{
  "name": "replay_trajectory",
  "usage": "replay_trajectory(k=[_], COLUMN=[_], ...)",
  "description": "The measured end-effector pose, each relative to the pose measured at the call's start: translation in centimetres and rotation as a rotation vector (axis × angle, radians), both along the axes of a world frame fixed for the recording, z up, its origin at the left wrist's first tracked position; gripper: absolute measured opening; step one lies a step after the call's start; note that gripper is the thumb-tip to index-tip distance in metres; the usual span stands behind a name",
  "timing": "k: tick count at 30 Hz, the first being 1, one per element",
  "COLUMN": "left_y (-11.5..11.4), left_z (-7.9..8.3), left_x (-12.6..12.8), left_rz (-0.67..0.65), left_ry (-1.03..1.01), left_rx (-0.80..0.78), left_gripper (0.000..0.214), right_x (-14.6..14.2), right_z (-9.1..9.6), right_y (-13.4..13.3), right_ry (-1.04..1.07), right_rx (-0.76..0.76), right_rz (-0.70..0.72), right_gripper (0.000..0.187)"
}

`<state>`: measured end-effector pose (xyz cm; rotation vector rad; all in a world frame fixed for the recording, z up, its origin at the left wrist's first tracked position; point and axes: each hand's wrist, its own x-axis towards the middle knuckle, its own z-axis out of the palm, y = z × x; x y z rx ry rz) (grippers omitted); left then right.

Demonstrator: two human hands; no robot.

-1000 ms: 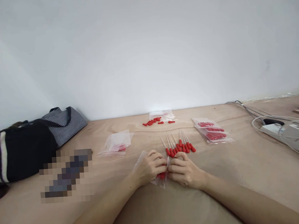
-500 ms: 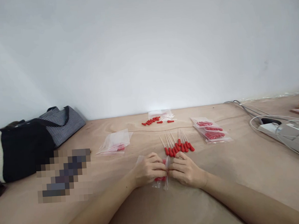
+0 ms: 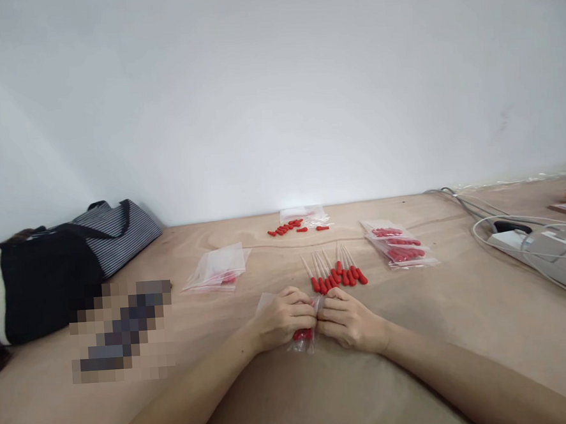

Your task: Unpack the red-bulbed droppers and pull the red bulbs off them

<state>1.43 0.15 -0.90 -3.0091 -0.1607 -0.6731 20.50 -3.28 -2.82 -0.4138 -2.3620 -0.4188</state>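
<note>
Between my hands is a clear zip bag (image 3: 301, 346) with red pieces showing through its film. My left hand (image 3: 286, 318) has its fingers closed on the bag's left and middle part, hiding much of it. The fingers of my right hand (image 3: 350, 322) are bent and pinch the bag's right edge, touching the left fingertips. Just beyond my hands lie several red-bulbed droppers (image 3: 345, 277) with thin pale stems, fanned out with the bulbs toward me.
Flat clear bags (image 3: 222, 267) lie to the left, and filled bags with red contents (image 3: 400, 244) overlap at the right. Loose red bulbs (image 3: 286, 227) and thin stems (image 3: 319, 220) lie near the wall. A dark fabric bag (image 3: 52, 277) stands left; a white power strip (image 3: 544, 257) with cables is right.
Both hands keep their grip at almost the same spot. The fingertips have drawn slightly closer together along the bag's right edge, and the bag has shifted a little.
</note>
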Motion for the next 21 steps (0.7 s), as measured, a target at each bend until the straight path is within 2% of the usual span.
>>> replay_trajectory(k=[5,8,9,12,13,16,21], left_y=[0.4,-0.2,-0.5,-1.6,-1.9,-2.5,-2.5], left_z=[0.7,0.9,0.8,0.5,0.4,0.3,0.2], left_x=[-0.8,-1.8,-2.2,-3.4,-3.7,-4.1,-3.9], left_rz=[0.021,0.106,0.159,0.316,0.354,0.437,0.463], left_ry=[-0.029,-0.024,-0.009,0.093,0.129,0.191,0.170], left_rx=[-0.109,-0.236,-0.282,-0.402,-0.431,-0.496,-0.520], left_gripper=[0.030,0.021,0.028,0.067,0.072,0.070,0.066], right_x=[0.5,1.0,1.2,1.8,1.9,1.9,1.5], right_z=[-0.1,0.0,0.0,0.2,0.3,0.5,0.6], right_y=[0.3,0.2,0.0,-0.8,-1.1,-1.7,-1.9], right_ry=[-0.068,-0.111,-0.116,-0.104,-0.096,-0.082,-0.098], right_rx=[-0.053,-0.116,-0.152,-0.298,-0.348,-0.442,-0.431], right_rz=[0.004,0.014,0.008,-0.023,-0.039,-0.087,-0.095], right_gripper=[0.034,0.030,0.027,0.018,0.016,0.019,0.021])
